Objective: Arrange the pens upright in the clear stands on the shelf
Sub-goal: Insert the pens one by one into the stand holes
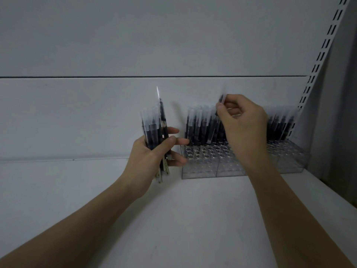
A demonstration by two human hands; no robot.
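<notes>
My left hand (152, 155) grips a bundle of dark pens with clear caps (152, 124), held upright just left of the stands. My right hand (243, 120) pinches a single pen (222, 99) by its top, above the rows standing in the clear stand (204, 167). Several dark pens (201, 126) stand upright in the stand's back rows; its front holes are open. More pens (280, 124) stand in the right-hand stand (289, 161), partly hidden behind my right hand.
The stands sit in a row on a white shelf (173, 219) against a white back panel. A slotted upright rail (324, 47) runs up the right side. The shelf's right edge drops off at the lower right.
</notes>
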